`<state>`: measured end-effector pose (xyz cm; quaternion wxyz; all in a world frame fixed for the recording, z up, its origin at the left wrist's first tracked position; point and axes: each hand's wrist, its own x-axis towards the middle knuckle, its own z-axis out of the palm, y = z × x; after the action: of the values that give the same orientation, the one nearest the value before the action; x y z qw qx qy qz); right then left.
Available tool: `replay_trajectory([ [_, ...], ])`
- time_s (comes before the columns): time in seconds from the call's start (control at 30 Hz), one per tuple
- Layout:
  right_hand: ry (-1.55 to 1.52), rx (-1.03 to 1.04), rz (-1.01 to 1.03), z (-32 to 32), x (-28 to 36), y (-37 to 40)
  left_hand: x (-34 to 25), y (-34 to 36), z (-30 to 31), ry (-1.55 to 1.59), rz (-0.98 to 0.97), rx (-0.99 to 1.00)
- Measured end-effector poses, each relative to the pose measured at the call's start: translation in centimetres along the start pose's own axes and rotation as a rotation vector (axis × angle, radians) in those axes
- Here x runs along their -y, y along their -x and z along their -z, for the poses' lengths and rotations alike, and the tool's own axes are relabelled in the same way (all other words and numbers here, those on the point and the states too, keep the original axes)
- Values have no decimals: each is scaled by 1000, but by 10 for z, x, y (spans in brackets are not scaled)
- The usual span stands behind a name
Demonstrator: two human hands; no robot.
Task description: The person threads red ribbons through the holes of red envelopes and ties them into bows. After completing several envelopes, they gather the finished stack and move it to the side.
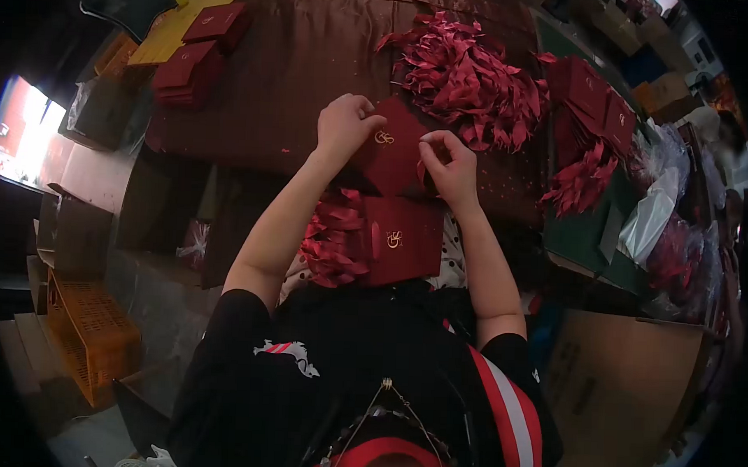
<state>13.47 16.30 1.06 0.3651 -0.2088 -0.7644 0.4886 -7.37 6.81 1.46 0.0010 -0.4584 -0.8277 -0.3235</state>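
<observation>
Left hand (341,132) and right hand (453,169) curl at either side of a red bag (388,156); whether they pinch it, I cannot tell. Red ribbons (470,84) heap beyond the right hand on the table (323,46).

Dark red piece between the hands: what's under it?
Brown tablecloth shows beyond the dark red piece; nearer the body is a red packet with a gold logo. Directly beneath the piece is covered; can't tell.
</observation>
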Motion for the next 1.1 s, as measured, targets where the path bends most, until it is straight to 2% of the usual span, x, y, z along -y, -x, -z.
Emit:
replay_trajectory([
  [0.03, 36, -29, 34, 1, -2, -1, -9, 1, 11, 141, 50, -24],
  [0.07, 72, -56, 68, 2, -3, -1, -20, 2, 22, 266, 183, 47],
  [0.1, 74, -52, 64, 3, 1, -1, -21, 7, 18, 268, 188, 49],
  [0.17, 199, -79, 72, 4, 11, -2, -20, 13, 13, 584, 157, -118],
  [0.2, 198, -76, 71, 2, 13, -2, -24, 18, 13, 583, 160, -119],
  [0.27, 156, -110, 66, -1, 16, -3, -34, 31, 14, 592, 83, -283],
  [0.37, 216, -136, 124, -5, 25, -1, -37, 44, 9, 690, 76, -249],
  [0.4, 215, -132, 125, -6, 24, -3, -44, 52, 12, 809, 129, -162],
  [0.47, 349, -192, 411, -6, 20, -7, -45, 59, 8, 742, 148, -119],
  [0.6, 384, -139, 319, -7, 29, -7, -42, 68, -5, 707, 167, -83],
  [0.77, 463, -100, 476, -12, 29, -14, -45, 69, 2, 684, 147, -85],
  [0.93, 528, -54, 528, -17, 31, -21, -37, 67, -15, 682, 4, -281],
  [1.1, 520, -9, 546, -21, 36, -21, -38, 66, -7, 559, -85, -262],
])
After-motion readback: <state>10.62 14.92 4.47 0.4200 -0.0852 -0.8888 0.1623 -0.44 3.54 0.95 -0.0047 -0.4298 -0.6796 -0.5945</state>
